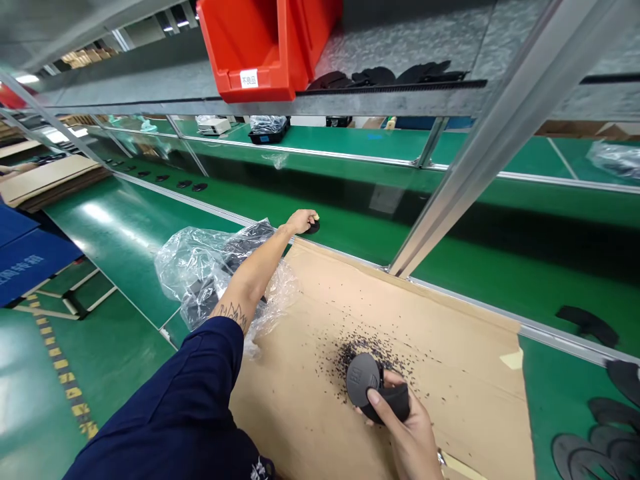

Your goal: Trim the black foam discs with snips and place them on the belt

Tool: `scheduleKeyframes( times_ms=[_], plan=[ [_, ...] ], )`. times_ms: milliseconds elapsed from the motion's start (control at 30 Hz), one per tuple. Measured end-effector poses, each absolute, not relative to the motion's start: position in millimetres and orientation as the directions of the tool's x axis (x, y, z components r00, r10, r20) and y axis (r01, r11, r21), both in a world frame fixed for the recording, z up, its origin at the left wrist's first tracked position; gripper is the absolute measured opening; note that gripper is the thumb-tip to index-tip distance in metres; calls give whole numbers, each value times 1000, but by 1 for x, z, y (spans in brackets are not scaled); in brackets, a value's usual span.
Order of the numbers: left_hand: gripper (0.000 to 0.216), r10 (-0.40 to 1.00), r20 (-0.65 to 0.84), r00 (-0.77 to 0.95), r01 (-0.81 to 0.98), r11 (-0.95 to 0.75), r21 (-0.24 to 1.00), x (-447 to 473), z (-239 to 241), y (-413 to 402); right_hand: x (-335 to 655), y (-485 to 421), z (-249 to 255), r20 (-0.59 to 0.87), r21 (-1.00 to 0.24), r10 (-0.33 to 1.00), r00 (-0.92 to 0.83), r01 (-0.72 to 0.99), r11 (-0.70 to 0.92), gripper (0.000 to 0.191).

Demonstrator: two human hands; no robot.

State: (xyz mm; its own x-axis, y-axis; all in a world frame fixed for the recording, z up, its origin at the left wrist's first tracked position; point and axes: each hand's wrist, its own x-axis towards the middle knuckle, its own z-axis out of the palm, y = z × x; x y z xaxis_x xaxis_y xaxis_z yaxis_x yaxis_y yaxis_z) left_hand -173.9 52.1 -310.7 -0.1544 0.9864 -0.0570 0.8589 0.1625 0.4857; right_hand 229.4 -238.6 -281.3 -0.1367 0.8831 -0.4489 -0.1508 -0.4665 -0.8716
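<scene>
My left hand is stretched far forward over the green conveyor belt. Its fingers are curled down on a small black rubber part that lies on the belt. My right hand is close to me, above the brown cardboard sheet. It grips a round black rubber part, thumb on top. Black crumbs are scattered on the cardboard around that part. My left forearm passes over a clear plastic bag of dark parts.
Several flat black parts lie at the right on the green table. More black parts ride the belt far left. A slanted metal post rises ahead. A red bin sits on the shelf overhead. Blue boards lie at the left.
</scene>
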Motion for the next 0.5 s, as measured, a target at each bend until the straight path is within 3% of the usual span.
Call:
scheduleKeyframes(
  times_ms=[500],
  plan=[
    [36, 987, -42, -158, 917, 163, 363, -174, -299, 42, 229, -233, -282, -466, -879, 877, -118, -51, -474, 61]
  ],
)
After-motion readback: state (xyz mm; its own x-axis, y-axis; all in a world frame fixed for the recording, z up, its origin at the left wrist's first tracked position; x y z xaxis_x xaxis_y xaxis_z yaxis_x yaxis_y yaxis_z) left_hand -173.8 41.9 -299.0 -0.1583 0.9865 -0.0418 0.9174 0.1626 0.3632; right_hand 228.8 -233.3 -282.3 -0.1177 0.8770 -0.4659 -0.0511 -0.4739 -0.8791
